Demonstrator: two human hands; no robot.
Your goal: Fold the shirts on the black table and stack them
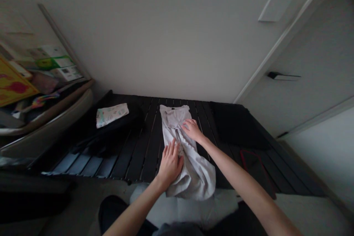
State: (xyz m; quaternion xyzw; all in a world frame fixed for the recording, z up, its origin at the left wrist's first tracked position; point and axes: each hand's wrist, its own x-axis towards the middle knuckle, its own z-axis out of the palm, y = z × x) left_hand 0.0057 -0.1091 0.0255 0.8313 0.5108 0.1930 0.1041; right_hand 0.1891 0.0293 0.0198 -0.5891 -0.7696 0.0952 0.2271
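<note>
Across a black slatted surface (138,158), a pale grey T-shirt (195,173) lies lengthwise and rumpled, its collar end pointing away from the person and a small dark tag (173,108) showing at the neck. Its lower end reaches the near edge of the slats and hangs slightly over it.

Both hands are on the shirt, and neither is clenched. The left hand (170,164) presses down with its fingers spread, on the near half, just beside a bunched fold. The right hand (193,129) lies flat and relaxed further up, near the middle of the shirt, with its fingertips (184,125) resting on the fabric. Neither hand appears to be pinching anything (the folds around the fingers make this a little hard to judge).

To the left of the shirt, well apart from it, a folded white patterned cloth (112,115) sits on a heap of black fabric (113,136). A dark cloth (235,125) lies to the right, and a thin red-edged object (256,167) sits nearer the right edge. Beyond them rise a white wall (155,37) and a white door with a black handle (283,76).
</note>
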